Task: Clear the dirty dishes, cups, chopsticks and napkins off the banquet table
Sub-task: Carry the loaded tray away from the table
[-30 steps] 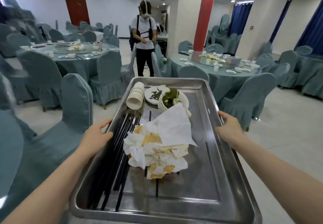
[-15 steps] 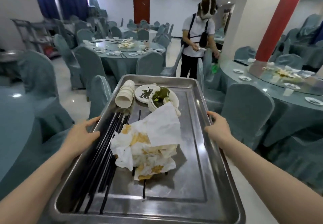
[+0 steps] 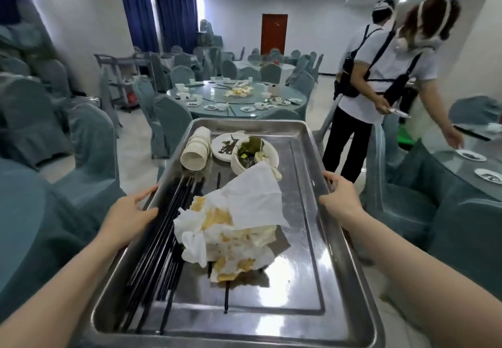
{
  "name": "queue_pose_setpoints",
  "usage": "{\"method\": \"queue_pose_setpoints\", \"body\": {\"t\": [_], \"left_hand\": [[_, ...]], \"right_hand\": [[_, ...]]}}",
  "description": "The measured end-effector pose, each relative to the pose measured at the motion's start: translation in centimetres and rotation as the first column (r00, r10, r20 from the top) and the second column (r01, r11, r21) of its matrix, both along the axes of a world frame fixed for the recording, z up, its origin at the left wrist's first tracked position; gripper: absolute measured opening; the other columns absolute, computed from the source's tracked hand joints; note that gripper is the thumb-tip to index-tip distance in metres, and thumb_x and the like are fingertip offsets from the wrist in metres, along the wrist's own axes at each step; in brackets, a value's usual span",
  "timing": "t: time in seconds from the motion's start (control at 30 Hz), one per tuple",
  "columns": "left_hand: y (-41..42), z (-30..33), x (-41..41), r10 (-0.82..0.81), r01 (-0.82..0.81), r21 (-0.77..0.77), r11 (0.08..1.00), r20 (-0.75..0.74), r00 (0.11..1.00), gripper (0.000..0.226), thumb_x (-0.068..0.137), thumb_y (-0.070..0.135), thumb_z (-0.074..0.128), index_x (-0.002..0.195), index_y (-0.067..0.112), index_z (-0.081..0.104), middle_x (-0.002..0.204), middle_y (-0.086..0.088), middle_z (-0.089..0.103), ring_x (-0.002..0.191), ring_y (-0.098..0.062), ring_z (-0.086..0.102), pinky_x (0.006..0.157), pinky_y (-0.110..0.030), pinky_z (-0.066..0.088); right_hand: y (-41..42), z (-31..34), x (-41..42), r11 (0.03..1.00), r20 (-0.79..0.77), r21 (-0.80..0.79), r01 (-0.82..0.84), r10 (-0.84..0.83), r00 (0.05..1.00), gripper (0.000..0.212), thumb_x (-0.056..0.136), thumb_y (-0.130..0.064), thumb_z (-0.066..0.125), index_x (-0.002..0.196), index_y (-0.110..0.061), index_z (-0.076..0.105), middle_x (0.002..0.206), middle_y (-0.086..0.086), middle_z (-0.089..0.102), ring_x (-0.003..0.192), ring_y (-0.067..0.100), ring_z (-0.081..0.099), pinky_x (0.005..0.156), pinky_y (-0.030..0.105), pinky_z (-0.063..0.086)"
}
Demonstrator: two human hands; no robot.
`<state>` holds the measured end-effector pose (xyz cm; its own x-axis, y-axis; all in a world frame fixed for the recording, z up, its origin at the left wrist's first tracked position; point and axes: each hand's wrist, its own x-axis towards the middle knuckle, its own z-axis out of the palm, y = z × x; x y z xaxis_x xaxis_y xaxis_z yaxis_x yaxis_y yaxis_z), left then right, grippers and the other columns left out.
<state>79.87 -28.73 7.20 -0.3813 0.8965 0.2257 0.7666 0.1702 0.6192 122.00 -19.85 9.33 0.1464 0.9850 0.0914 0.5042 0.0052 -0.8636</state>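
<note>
Since a moment ago we have swung the tray (image 3: 307,288) further round: the red door (image 3: 274,34) now sits straight ahead beyond a round surface (image 3: 282,107) with dirty plates still on it, and the person in the white shirt (image 3: 380,76) has shifted to our right, reaching toward another surface (image 3: 459,168).

Our left hand (image 3: 130,214) holds the tray's left rim, its fingers (image 3: 146,194) lying along the edge with the thumb curled over it. Our right hand (image 3: 339,198) grips the right rim, fingers wrapped over the lip.

Just inside our left fingers lie the black chopsticks (image 3: 163,241), running lengthwise down the tray. Between our two hands sits the heap of stained napkins (image 3: 233,228). Beyond our fingers, at the tray's far end, a stack of cups (image 3: 196,150) lies on its side, next to a dirty plate (image 3: 225,146) and a bowl (image 3: 252,155) with green scraps.
</note>
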Motion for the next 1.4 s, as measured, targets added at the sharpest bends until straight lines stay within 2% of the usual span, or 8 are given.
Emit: {"method": "queue_pose_setpoints", "body": {"t": [0.17, 0.27, 0.4, 0.73, 0.9, 1.13, 1.3, 1.4], "left_hand": [[10.9, -1.8, 0.0, 0.1, -0.1, 0.001, 0.995, -0.023, 0.995, 0.06, 0.077, 0.02, 0.069, 0.132, 0.037, 0.053, 0.099, -0.007, 0.071, 0.075, -0.017, 0.057, 0.063, -0.03, 0.041], [16.6, -2.0, -0.7, 0.193, -0.193, -0.008, 0.981, -0.012, 0.981, 0.058, 0.078, 0.023, 0.069, 0.131, 0.04, 0.053, 0.117, -0.006, 0.068, 0.093, -0.022, 0.061, 0.069, -0.03, 0.041], [23.1, -1.6, -2.5, 0.317, -0.317, -0.022, 0.948, -0.015, 0.948, 0.056, 0.078, 0.026, 0.067, 0.131, 0.039, 0.054, 0.092, 0.001, 0.068, 0.071, -0.011, 0.052, 0.063, -0.028, 0.04], [41.1, -2.1, -11.3, 0.466, -0.466, -0.029, 0.884, -0.018, 0.885, 0.054, 0.077, 0.024, 0.069, 0.128, 0.038, 0.057, 0.059, 0.0, 0.059, 0.058, -0.017, 0.051, 0.056, -0.03, 0.04], [49.2, -1.3, -14.9, 0.503, -0.503, -0.063, 0.862, -0.023, 0.864, 0.056, 0.078, 0.024, 0.069, 0.131, 0.037, 0.055, 0.113, -0.007, 0.069, 0.085, -0.024, 0.064, 0.07, -0.032, 0.044], [61.4, -0.5, -21.9, 0.612, -0.612, -0.013, 0.791, -0.024, 0.791, 0.055, 0.078, 0.022, 0.07, 0.131, 0.031, 0.056, 0.124, -0.007, 0.065, 0.101, -0.028, 0.064, 0.076, -0.032, 0.044], [67.5, 0.2, -27.8, 0.702, -0.702, 0.025, 0.712, 0.018, 0.712, 0.054, 0.079, 0.018, 0.071, 0.13, 0.028, 0.058, 0.125, -0.005, 0.064, 0.114, -0.026, 0.06, 0.085, -0.033, 0.044], [70.4, 0.1, -32.6, 0.744, -0.745, 0.022, 0.667, 0.019, 0.667, 0.053, 0.079, 0.02, 0.071, 0.129, 0.03, 0.059, 0.109, -0.012, 0.071, 0.1, -0.028, 0.065, 0.079, -0.036, 0.047]], "right_hand": [[16.7, 0.0, -1.4, 0.991, 0.047, 0.012, -0.132, 0.132, 0.99, 0.073, 0.076, 0.005, 0.06, 0.141, -0.025, 0.045, 0.135, 0.0, 0.055, 0.101, 0.017, 0.061, 0.071, 0.028, 0.054], [25.7, 0.5, -3.3, 0.977, 0.057, 0.006, -0.214, 0.214, 0.975, 0.072, 0.074, 0.005, 0.059, 0.139, -0.025, 0.047, 0.127, -0.001, 0.061, 0.087, 0.011, 0.06, 0.061, 0.022, 0.049], [36.1, 0.7, -7.5, 0.948, 0.059, -0.018, -0.319, 0.319, 0.946, 0.07, 0.072, 0.0, 0.059, 0.136, -0.025, 0.049, 0.098, -0.004, 0.065, 0.074, 0.018, 0.065, 0.058, 0.025, 0.047], [59.9, -1.9, -20.6, 0.896, -0.011, -0.045, -0.443, 0.443, 0.897, 0.07, 0.074, 0.004, 0.059, 0.135, -0.029, 0.049, 0.1, -0.005, 0.063, 0.065, 0.014, 0.065, 0.042, 0.019, 0.045], [70.2, -1.4, -26.5, 0.867, 0.02, -0.072, -0.493, 0.496, 0.868, 0.071, 0.074, 0.004, 0.061, 0.134, -0.031, 0.049, 0.1, 0.002, 0.066, 0.052, 0.015, 0.059, 0.041, 0.022, 0.042], [86.5, -1.5, -38.1, 0.784, -0.031, -0.084, -0.615, 0.615, 0.788, 0.073, 0.076, 0.005, 0.061, 0.136, -0.033, 0.047, 0.128, 0.005, 0.058, 0.046, 0.013, 0.057, 0.039, 0.021, 0.041], [95.6, -0.1, -48.3, 0.729, -0.021, -0.056, -0.682, 0.682, 0.731, 0.069, 0.074, 0.004, 0.056, 0.133, -0.032, 0.05, 0.081, -0.009, 0.06, 0.031, -0.005, 0.046, 0.031, 0.012, 0.03], [99.5, 0.2, -55.1, 0.687, -0.015, -0.033, -0.726, 0.726, 0.687, 0.069, 0.073, 0.006, 0.055, 0.132, -0.03, 0.051, 0.073, -0.011, 0.053, 0.033, -0.002, 0.047, 0.031, 0.01, 0.029]]}}
